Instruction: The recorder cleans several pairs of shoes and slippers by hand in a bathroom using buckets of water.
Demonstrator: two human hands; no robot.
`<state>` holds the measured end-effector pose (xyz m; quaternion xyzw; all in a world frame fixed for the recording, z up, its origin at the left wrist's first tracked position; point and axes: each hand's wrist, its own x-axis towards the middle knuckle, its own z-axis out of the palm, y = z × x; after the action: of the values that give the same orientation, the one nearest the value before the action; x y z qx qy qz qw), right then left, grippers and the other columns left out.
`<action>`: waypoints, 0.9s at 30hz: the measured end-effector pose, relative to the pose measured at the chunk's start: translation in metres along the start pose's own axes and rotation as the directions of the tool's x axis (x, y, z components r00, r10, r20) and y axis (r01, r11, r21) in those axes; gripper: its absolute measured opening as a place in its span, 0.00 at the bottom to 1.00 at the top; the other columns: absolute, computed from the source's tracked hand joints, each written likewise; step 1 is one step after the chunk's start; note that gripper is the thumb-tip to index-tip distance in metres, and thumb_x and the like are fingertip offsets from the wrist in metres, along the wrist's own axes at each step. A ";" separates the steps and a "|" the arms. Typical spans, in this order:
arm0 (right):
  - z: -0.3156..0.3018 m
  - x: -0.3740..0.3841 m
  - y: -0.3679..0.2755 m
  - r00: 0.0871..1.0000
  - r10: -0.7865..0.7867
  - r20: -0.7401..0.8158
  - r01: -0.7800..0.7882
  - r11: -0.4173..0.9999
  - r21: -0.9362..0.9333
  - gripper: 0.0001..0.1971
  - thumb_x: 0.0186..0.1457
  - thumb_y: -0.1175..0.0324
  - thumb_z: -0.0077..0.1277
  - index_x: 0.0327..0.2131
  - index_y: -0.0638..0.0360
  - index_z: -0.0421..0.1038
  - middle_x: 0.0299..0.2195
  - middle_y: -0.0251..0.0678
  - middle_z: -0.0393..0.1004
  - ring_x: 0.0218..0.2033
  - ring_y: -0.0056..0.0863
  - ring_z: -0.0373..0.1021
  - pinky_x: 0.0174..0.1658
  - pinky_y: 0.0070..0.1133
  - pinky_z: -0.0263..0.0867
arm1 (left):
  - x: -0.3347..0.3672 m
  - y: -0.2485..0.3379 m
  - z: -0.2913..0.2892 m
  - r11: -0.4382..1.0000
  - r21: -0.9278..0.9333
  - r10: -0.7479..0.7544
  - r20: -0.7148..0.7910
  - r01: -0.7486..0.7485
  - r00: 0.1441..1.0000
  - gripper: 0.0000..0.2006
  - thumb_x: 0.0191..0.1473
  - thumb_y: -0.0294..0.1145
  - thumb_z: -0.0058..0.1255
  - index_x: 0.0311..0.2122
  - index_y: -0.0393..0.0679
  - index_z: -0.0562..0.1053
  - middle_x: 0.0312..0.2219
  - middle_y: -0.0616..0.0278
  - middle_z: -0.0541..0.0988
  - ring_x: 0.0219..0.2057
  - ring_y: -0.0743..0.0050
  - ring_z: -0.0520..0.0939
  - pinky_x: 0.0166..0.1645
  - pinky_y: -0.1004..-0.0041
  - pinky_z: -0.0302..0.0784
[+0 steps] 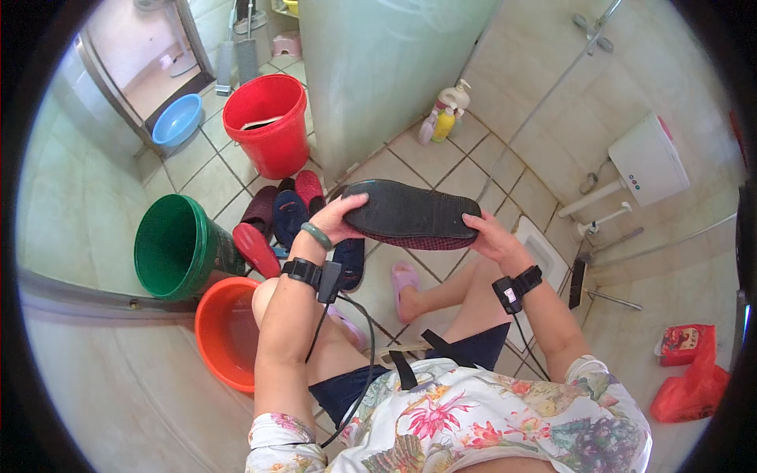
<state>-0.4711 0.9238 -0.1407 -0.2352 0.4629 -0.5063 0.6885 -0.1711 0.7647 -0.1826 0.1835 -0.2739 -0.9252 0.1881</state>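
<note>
Between my two hands I hold a slipper [414, 213] level, its black ribbed sole turned up and a dark red checked upper showing along the near edge. My left hand [344, 218] grips one end, thumb lying on the sole. At the other end my right hand [497, 236] is closed around the edge, thumb also on the sole. Below and left of my left hand, several slippers lie on the tiles: a red one [256, 251], a dark blue one [290, 217] and others, partly overlapping. Another dark blue slipper [349, 264] lies under my left wrist.
A red bucket [272, 150], a green bucket [189, 248] and an orange basin [217, 335] stand at left. A blue basin [178, 120] sits by the doorway. Pump bottles [444, 124] stand near the partition; a squat toilet [544, 252] is at right, below a white cistern [648, 162].
</note>
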 end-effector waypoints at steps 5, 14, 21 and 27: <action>0.005 -0.020 -0.035 0.997 0.032 -0.069 -0.056 0.924 -0.378 0.30 0.50 0.65 0.54 0.55 0.55 0.53 0.48 0.34 0.65 0.49 0.29 0.64 0.47 0.35 0.66 | -0.005 -0.007 0.008 0.950 0.294 -0.082 -0.082 0.103 0.993 0.25 0.47 0.35 0.57 0.51 0.52 0.64 0.44 0.65 0.72 0.44 0.67 0.73 0.44 0.56 0.70; 0.003 0.000 -0.024 0.968 -0.030 -0.250 -0.116 0.828 -0.549 0.30 0.47 0.65 0.57 0.52 0.60 0.55 0.46 0.38 0.64 0.45 0.31 0.66 0.40 0.30 0.71 | 0.028 -0.041 0.009 0.882 0.454 0.322 -0.381 -0.128 0.867 0.31 0.37 0.33 0.64 0.47 0.33 0.65 0.39 0.55 0.75 0.39 0.67 0.78 0.37 0.63 0.76; 0.017 0.031 0.021 0.925 -0.175 -0.338 -0.081 0.777 -0.624 0.29 0.48 0.64 0.55 0.50 0.63 0.54 0.44 0.39 0.65 0.41 0.27 0.67 0.35 0.23 0.71 | 0.042 -0.054 0.001 0.430 0.900 0.717 -0.387 0.070 0.580 0.30 0.37 0.41 0.62 0.45 0.37 0.67 0.35 0.43 0.77 0.39 0.47 0.78 0.44 0.62 0.72; 0.054 0.042 0.025 0.956 -0.131 -0.264 -0.053 0.804 -0.592 0.31 0.49 0.59 0.53 0.53 0.57 0.52 0.48 0.34 0.61 0.47 0.26 0.60 0.45 0.28 0.63 | 0.047 -0.049 -0.006 0.389 0.906 0.751 -0.417 0.167 0.512 0.29 0.40 0.42 0.60 0.46 0.38 0.65 0.34 0.42 0.77 0.38 0.45 0.77 0.43 0.60 0.72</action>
<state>-0.4094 0.8868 -0.1527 -0.3706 0.6892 -0.3795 0.4936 -0.2213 0.7794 -0.2270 0.5829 -0.6201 -0.3884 0.3533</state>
